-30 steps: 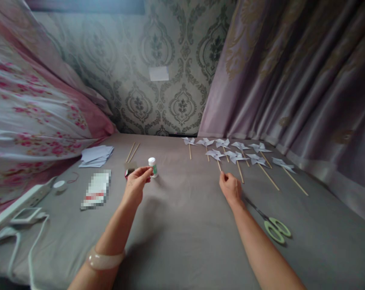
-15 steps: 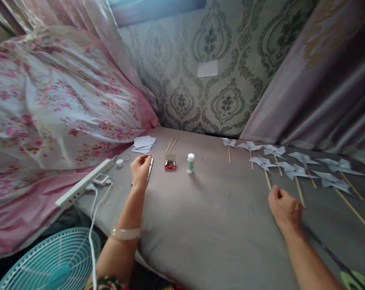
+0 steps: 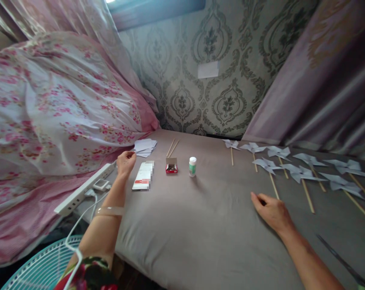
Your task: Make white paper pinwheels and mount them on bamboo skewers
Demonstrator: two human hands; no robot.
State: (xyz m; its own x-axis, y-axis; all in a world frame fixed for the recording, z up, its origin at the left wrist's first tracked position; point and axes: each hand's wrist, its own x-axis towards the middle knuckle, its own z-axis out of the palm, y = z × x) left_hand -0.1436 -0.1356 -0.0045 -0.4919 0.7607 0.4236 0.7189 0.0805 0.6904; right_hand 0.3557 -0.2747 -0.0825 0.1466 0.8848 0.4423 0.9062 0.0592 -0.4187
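Observation:
My left hand (image 3: 126, 163) is closed near the stack of white paper pieces (image 3: 145, 147); whatever is in its fingers is hidden. Right of it lies a phone (image 3: 142, 177) with a lit screen. My right hand (image 3: 273, 211) is loosely curled above the grey sheet, with nothing visible in it. Just beyond that hand is a paper pinwheel (image 3: 267, 165) on a wooden stick, one of several white pinwheels spread over the right side. Between my hands stand an open red box of small dark pieces (image 3: 171, 167) and a white-capped bottle (image 3: 192, 166).
Two wooden sticks (image 3: 172, 148) lie behind the red box. A white power strip (image 3: 85, 189) with plugged cables runs along the left edge, above a teal fan (image 3: 43, 266). Scissors (image 3: 341, 256) lie at the lower right. A patterned wall (image 3: 182, 100) rises behind.
My left hand has moved left, off the phone, toward the paper stack. My right hand has drawn left and away from the pinwheel's stick, which stays lying on the sheet.

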